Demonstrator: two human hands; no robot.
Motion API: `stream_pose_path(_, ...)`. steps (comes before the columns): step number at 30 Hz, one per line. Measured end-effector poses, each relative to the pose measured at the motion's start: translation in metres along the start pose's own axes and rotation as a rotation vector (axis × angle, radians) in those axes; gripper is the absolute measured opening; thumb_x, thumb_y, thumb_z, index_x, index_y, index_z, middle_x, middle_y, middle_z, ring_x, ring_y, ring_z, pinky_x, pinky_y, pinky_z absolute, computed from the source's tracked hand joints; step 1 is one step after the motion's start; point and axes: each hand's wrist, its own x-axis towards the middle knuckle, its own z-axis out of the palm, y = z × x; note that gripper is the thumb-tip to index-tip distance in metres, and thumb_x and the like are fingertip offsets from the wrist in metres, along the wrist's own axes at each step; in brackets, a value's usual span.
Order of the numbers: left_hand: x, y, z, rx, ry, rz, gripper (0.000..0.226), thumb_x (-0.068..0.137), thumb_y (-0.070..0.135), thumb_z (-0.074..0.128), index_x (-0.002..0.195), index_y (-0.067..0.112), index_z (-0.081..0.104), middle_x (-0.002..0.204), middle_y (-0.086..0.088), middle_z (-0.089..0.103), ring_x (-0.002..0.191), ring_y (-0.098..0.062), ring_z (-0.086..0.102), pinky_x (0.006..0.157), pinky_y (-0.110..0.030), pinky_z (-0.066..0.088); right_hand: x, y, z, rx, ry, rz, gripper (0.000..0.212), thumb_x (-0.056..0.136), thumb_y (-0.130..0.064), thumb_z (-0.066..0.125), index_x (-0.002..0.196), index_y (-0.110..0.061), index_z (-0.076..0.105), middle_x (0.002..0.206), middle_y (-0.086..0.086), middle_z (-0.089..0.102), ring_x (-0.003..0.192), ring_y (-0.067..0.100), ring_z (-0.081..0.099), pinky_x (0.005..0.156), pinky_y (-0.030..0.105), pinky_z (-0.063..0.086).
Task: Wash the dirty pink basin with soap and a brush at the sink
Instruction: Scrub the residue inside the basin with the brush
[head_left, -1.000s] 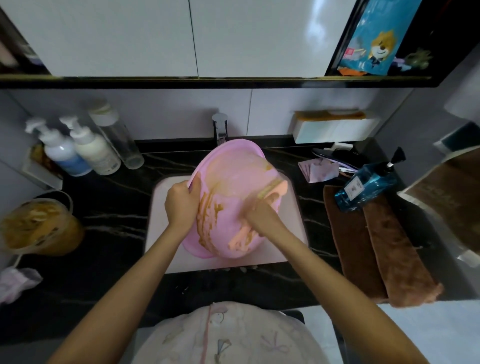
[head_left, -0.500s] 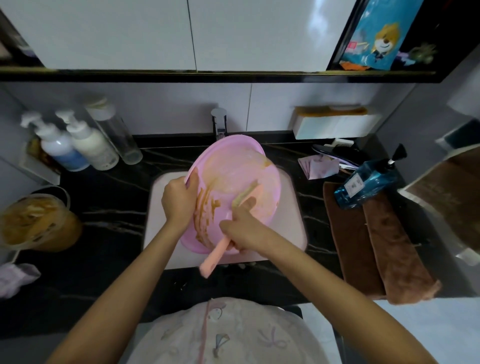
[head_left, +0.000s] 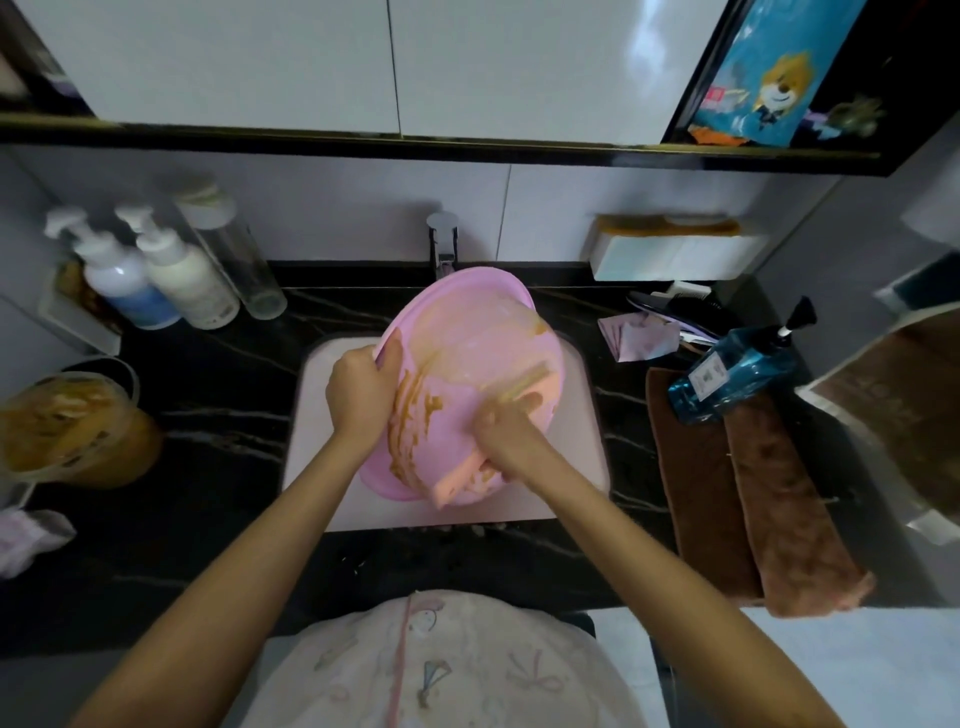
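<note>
The pink basin (head_left: 470, 338) stands tilted in the white sink (head_left: 311, 426) at frame centre, with brown smears down its inner left side. The left hand (head_left: 361, 397) grips its left rim, fingers curled over the edge. The right hand (head_left: 506, 431) is wrapped round a salmon-pink brush (head_left: 453, 484), bristles against the basin's inside.

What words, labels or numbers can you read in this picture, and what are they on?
Nothing reads clearly.
Blue pump bottle: white label, print too small.
Blue cartoon-dog package: red mark, blurred.
Pump bottle with blue base and cream pump bottle: label print blurred.
</note>
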Motion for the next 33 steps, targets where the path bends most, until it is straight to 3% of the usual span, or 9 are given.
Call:
stream_pose_path(3,0.002,-0.001,-0.002,-0.007,0.004,-0.018,0.054,0.098,0.035,0.042,0.048,0.018,0.033,0.046,0.002,0.035,0.045,-0.014,0.035,0.045,-0.028,0.021,-0.028,0.001,0.023,-0.019,-0.109,-0.029,0.078,0.094,-0.017,0.044,0.144,0.007,-0.012,0.119,0.018,0.056,0.097,0.030,0.058,0.081,0.035,0.047)
stream_pose_path(7,-0.002,0.004,-0.002,0.003,0.009,-0.018,0.055,0.098,0.036,0.042,0.048,0.018,0.031,0.046,0.002,0.034,0.046,-0.016,0.035,0.045,-0.029,0.020,0.001,0.000,0.010,0.037,0.072,0.011,0.051,0.094,-0.013,0.042,0.135,0.015,0.028,0.120,0.022,0.058,0.098,0.036,0.060,0.079,0.037,0.050)
stream_pose_path(11,-0.001,0.001,-0.002,0.002,0.024,-0.055,0.055,0.098,0.039,0.042,0.048,0.018,0.031,0.048,0.001,0.036,0.053,-0.025,0.042,0.051,-0.030,0.023,-0.041,0.007,0.055,0.034,-0.134,-0.046,0.093,0.094,-0.022,0.047,0.140,0.000,-0.031,0.135,0.016,0.047,0.113,0.029,0.054,0.087,0.028,0.043)
stream_pose_path(15,-0.004,0.005,-0.001,0.002,0.018,-0.037,0.055,0.098,0.039,0.041,0.048,0.018,0.031,0.047,0.002,0.035,0.051,-0.022,0.040,0.047,-0.031,0.019,-0.003,0.013,0.022,0.058,0.004,0.051,0.044,0.096,-0.014,0.041,0.134,0.007,0.037,0.123,0.021,0.055,0.111,0.035,0.055,0.084,0.030,0.046)
stream_pose_path(20,0.004,-0.004,-0.004,-0.023,-0.001,-0.071,0.055,0.098,0.041,0.041,0.049,0.016,0.033,0.049,-0.001,0.037,0.056,-0.026,0.042,0.055,-0.030,0.026,-0.048,0.006,0.063,-0.003,-0.127,-0.101,0.091,0.091,-0.017,0.046,0.141,0.000,-0.028,0.118,0.009,0.050,0.104,0.027,0.056,0.083,0.028,0.044)
stream_pose_path(24,0.006,-0.008,-0.003,-0.057,-0.025,-0.033,0.056,0.098,0.039,0.041,0.047,0.019,0.032,0.047,0.002,0.034,0.050,-0.020,0.037,0.051,-0.029,0.024,0.002,0.010,0.030,-0.003,0.007,0.031,0.028,0.093,-0.010,0.041,0.119,0.000,0.047,0.099,0.019,0.057,0.078,0.028,0.059,0.077,0.033,0.046)
stream_pose_path(29,0.012,-0.011,-0.004,-0.073,-0.035,-0.051,0.054,0.098,0.037,0.042,0.048,0.020,0.033,0.052,-0.003,0.040,0.057,-0.027,0.044,0.056,-0.030,0.029,-0.035,0.005,0.060,-0.009,-0.143,-0.089,0.098,0.092,-0.022,0.048,0.137,-0.004,-0.036,0.126,0.017,0.052,0.101,0.030,0.060,0.082,0.030,0.047)
stream_pose_path(31,0.016,-0.013,-0.006,-0.089,-0.037,-0.064,0.053,0.098,0.037,0.043,0.049,0.018,0.034,0.057,-0.008,0.044,0.060,-0.034,0.048,0.057,-0.031,0.030,-0.012,0.014,0.061,-0.046,-0.084,-0.061,0.095,0.092,-0.022,0.048,0.140,-0.003,-0.031,0.124,0.016,0.054,0.102,0.031,0.060,0.082,0.029,0.045)
stream_pose_path(33,0.016,-0.012,-0.006,-0.095,-0.044,-0.066,0.053,0.098,0.037,0.043,0.049,0.018,0.034,0.057,-0.008,0.043,0.060,-0.030,0.046,0.057,-0.031,0.030,0.018,0.018,0.045,-0.110,0.089,0.005,0.071,0.092,-0.023,0.045,0.147,0.002,0.008,0.110,0.014,0.062,0.098,0.031,0.061,0.078,0.031,0.046)
